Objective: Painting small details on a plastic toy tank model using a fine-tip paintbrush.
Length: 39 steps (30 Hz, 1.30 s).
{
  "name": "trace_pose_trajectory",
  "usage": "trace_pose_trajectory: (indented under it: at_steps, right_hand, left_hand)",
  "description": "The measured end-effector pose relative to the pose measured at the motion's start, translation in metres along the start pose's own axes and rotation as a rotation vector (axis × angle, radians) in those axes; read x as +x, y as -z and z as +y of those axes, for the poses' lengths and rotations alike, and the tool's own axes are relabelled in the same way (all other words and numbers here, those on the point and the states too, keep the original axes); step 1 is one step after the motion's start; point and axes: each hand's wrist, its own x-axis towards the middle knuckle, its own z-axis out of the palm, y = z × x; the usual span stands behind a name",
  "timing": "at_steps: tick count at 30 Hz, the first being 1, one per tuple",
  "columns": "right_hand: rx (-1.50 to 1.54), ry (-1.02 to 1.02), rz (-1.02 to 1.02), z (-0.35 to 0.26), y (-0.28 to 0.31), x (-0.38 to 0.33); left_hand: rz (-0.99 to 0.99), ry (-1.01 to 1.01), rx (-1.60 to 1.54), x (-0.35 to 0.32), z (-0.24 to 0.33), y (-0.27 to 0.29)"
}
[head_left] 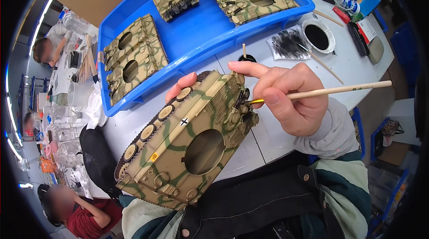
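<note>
The right hand (pixel 292 100) is holding a thin wooden brush (pixel 330 90) in a pen grip: thumb and middle finger are pinching the shaft near its metal collar, and the index finger is stretching out straight over the top, toward the left. The brush is lying almost level, its long axis running from the right edge of the table to the tip, and the tip is touching the rear end of the tank hull (pixel 187 140), just left of the fingers.

The left hand (pixel 181 88) is mostly hiding behind the hull. Only the thumb and a fingertip are showing over the upper edge by the wheels, so it is gripping the hull from behind and below; how far the fingers are wrapping I cannot tell. The hull is raised above the table (pixel 268 140), tilted, its long axis going from lower left to upper right, with the round turret hole facing the camera. The right hand is nearer to the painted spot.

Behind the hull a blue tray (pixel 196 33) is holding more hulls, well apart from the brush. A small black pot (pixel 246 57) with a stick is standing just above the index finger, and a white paint dish (pixel 318 36) is lying further right. Between the right hand and the dish the table is giving room for moving the brush.
</note>
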Motion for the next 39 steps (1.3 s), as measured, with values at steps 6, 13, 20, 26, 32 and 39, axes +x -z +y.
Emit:
trace_pose_trajectory:
  at_steps: [6, 13, 20, 26, 32, 39]
  right_hand:
    - [-0.072, 0.000, -0.033, -0.001, 0.002, 0.000]
    - [-0.124, 0.010, -0.129, 0.000, 0.008, 0.000]
    - [-0.066, 0.014, 0.000, 0.000, 0.000, 0.001]
    - [-0.119, -0.021, -0.144, -0.001, 0.008, 0.001]
    - [-0.040, 0.003, -0.020, 0.000, 0.001, 0.001]
    - [-0.002, -0.001, -0.022, 0.001, 0.003, 0.000]
  left_hand:
    - [-0.005, -0.001, 0.012, -0.001, 0.001, 0.000]
    - [-0.007, 0.003, 0.015, -0.002, 0.001, 0.000]
    - [-0.002, 0.006, 0.028, -0.002, 0.002, -0.002]
    - [-0.010, 0.007, 0.023, 0.002, 0.004, 0.000]
    - [-0.011, 0.001, 0.026, 0.000, 0.004, 0.000]
    - [-0.023, 0.008, 0.039, 0.003, 0.005, 0.000]
